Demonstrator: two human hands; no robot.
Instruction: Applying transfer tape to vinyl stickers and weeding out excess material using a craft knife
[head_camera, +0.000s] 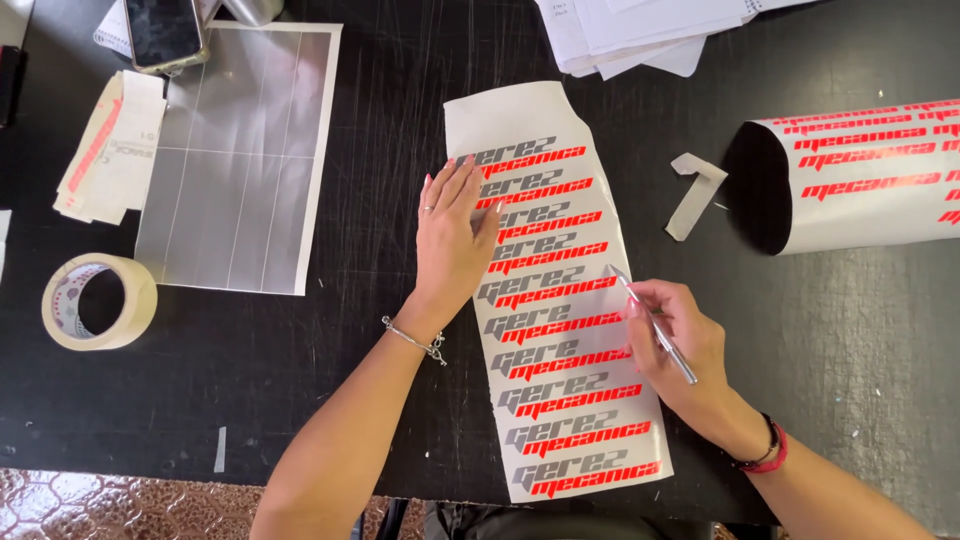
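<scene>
A long white sticker sheet (560, 300) with rows of grey and red lettering lies on the black table (850, 330). My left hand (455, 235) rests flat on the sheet's left edge, fingers together, pressing it down. My right hand (680, 345) grips a thin silver craft knife (655, 325) like a pen, its tip touching the sheet's right side around the middle rows.
A curled roll of the same red-lettered sheet (860, 175) lies at the right. A small paper offcut (697, 190) sits beside it. At the left are a silver sheet (240, 150), a masking tape roll (98, 300), a phone (163, 32) and stacked strips (110, 150). Papers (640, 30) lie at top.
</scene>
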